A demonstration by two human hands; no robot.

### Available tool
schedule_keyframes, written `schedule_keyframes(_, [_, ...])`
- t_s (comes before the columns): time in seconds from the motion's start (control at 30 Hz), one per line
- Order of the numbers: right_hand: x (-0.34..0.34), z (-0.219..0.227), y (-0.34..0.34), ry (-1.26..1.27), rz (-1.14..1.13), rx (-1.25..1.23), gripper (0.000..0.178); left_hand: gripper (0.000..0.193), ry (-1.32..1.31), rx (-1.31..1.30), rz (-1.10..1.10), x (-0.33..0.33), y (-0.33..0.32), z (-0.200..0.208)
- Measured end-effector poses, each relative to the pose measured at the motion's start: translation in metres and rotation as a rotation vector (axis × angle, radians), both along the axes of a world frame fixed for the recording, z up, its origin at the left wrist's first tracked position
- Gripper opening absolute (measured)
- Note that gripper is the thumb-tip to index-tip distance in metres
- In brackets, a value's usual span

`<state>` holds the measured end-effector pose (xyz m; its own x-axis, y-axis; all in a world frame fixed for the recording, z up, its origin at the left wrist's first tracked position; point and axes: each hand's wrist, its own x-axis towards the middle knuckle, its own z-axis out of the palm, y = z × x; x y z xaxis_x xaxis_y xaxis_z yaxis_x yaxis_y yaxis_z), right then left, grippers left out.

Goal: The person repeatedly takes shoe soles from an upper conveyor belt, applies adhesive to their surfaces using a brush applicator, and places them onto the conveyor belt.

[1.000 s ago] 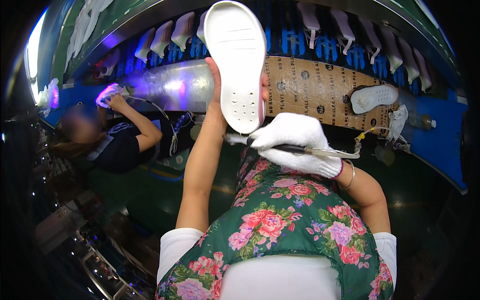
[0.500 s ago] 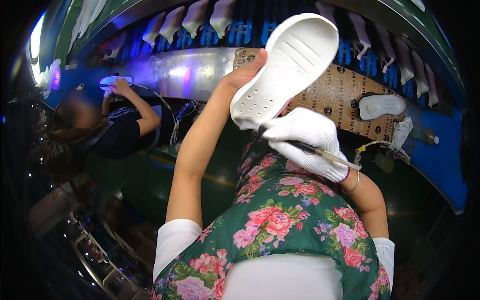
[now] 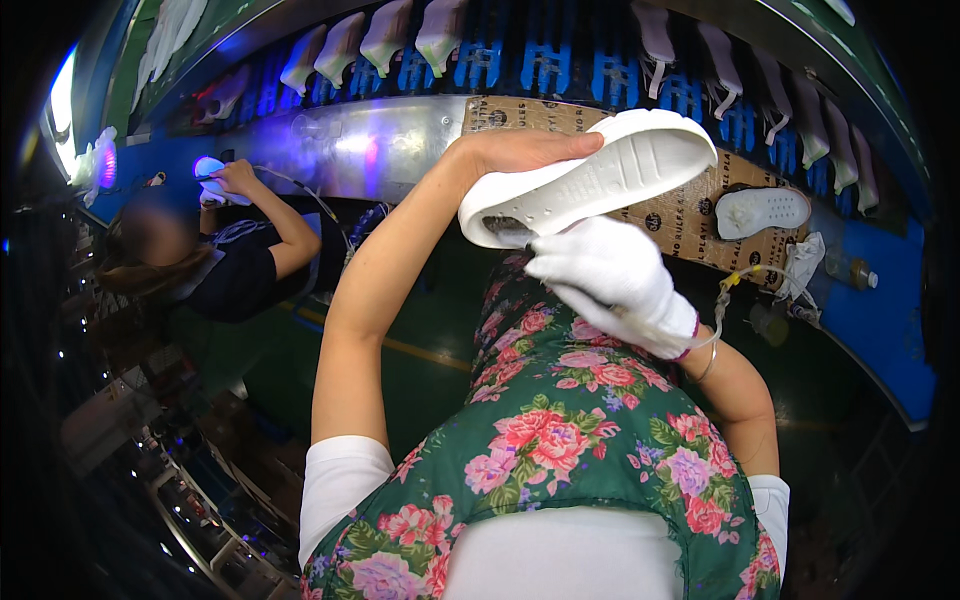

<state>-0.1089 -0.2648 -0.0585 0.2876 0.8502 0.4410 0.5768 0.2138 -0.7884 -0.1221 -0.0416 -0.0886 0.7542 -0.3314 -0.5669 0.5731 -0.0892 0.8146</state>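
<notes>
Above the floor, in front of me, I hold a white shoe sole (image 3: 600, 182), tilted, its hollow inner side with ridges and small dimples partly turned to view. My bare left hand (image 3: 525, 150) is closed on its far edge, the thumb hidden by the sole. My right hand (image 3: 610, 270), in a white knit glove, is closed around a slim dark pen-like brush with a hose at its rear. Most of that brush is hidden by the glove. Its tip is at the sole's left end, inside the rim.
On printed brown cardboard (image 3: 690, 220) over the bench lies another white sole (image 3: 762, 213). Beyond hang several pale shoe parts (image 3: 385, 38) on a rack with blue holders (image 3: 545, 65). A crumpled white cloth (image 3: 803, 262) and small bottle (image 3: 858, 272) are right. A co-worker (image 3: 255, 250) works at left.
The sole has been lowered and tipped, so its raised side wall now shows. My left hand has shifted with it. The gloved hand has turned slightly, hiding more of the brush.
</notes>
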Motion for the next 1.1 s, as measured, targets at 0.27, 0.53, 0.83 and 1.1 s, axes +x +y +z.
schedule_keyframes(0.27, [0.004, 0.004, -0.006, 0.033, -0.023, -0.022, 0.023, 0.096, 0.063, 0.213, -0.182, 0.010, -0.004, 0.027])
schedule_keyframes(0.53, [0.011, 0.006, -0.006, 0.060, -0.087, -0.031, 0.025, 0.092, 0.059, 0.303, -0.107, 0.015, 0.003, 0.019])
schedule_keyframes(0.83, [-0.001, 0.006, -0.001, 0.205, -0.031, -0.073, 0.022, 0.076, 0.226, -0.203, 0.295, 0.009, 0.014, -0.011])
schedule_keyframes(1.1, [0.024, 0.011, -0.010, 1.061, -0.453, -0.005, 0.022, 0.097, 0.169, -1.141, 0.662, -0.015, 0.000, -0.030])
